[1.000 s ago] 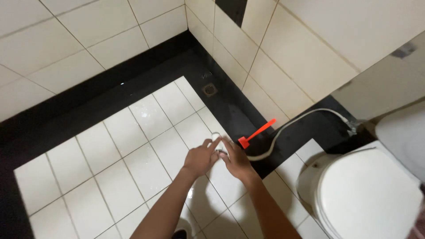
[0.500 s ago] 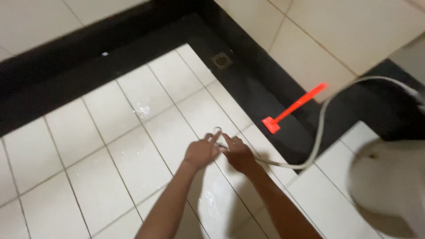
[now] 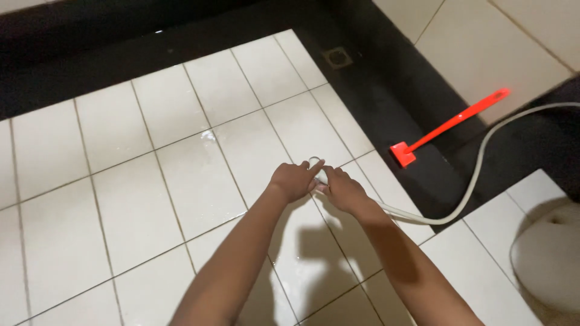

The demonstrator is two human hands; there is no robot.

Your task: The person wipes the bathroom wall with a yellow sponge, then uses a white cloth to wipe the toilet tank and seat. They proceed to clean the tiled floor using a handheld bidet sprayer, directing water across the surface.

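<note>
1. Both hands met near the middle of the frame, held out over the wet white tile floor (image 3: 181, 181).
2. The left hand (image 3: 294, 181) was curled, with one finger stretched toward the small white spray head (image 3: 316, 163). Its grip was pinching the tip of that head.
3. The right hand (image 3: 341, 188) was wrapped round the handle just behind the head. Its grip was pressed together on it.
4. The white hose (image 3: 477, 175) ran from the right hand, dipped low to the right, then curved up and off the right edge of the frame.
5. The hands had kept their hold on the spray head since a second before; they did not let go or swap.
6. What had changed was the view. It had tipped down and come closer, so the hands looked bigger and the wall tiles had mostly slid out of the top.
7. That meant the person was leaning nearer to the spray head and fiddling with its tip, not spraying yet as far as one could see.
8. A red scraper (image 3: 450, 128) with a long handle lay on the black strip of floor, upper right, well apart from the hands.
9. A small drain (image 3: 338, 57) sat in the black strip near the top.
10. The round white toilet (image 3: 547, 259) showed at the lower right edge.
</note>
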